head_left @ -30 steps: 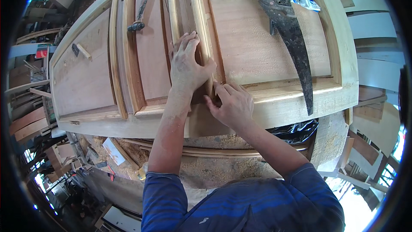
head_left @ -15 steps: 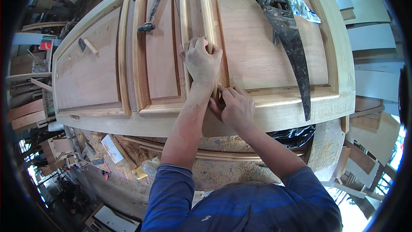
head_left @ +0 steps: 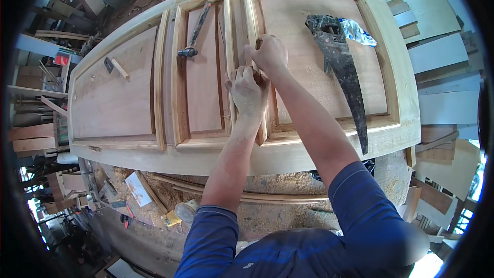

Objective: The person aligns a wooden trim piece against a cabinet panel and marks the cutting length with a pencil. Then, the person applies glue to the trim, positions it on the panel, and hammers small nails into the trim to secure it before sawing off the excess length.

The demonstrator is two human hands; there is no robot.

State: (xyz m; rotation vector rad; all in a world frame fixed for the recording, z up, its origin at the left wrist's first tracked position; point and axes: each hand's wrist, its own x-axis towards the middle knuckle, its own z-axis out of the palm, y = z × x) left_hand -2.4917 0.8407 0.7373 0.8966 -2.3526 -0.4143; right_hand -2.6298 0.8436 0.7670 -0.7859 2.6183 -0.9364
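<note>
A pale wooden panel door (head_left: pixel 154 160) lies flat before me, with raised moulding framing its recessed panels. My left hand (head_left: pixel 248 94) is closed over the upright between the middle and right panels, fingers curled, thumb side against the right panel's left moulding strip (head_left: pixel 251 20). Farther along the same strip, my right hand (head_left: pixel 270 56) has its fingers bent round the moulding's edge; the fingertips are partly hidden. A hammer (head_left: pixel 196 33) rests on the middle panel. On the right panel lies a black-handled handsaw (head_left: pixel 343 69), its blade tip over the door's near rail.
A crumpled silver-blue packet (head_left: pixel 357 32) lies beside the saw handle. On the left panel are a small wood piece (head_left: pixel 120 68) and a dark flat piece (head_left: pixel 108 65). Sawdust, long strips (head_left: pixel 257 196) and a clear container (head_left: pixel 186 210) lie below the door. Boards (head_left: pixel 437 56) stack at right.
My right hand has moved from the strip's near end to beyond my left hand. My left hand has stayed on the moulding. The door appears lower in view.
</note>
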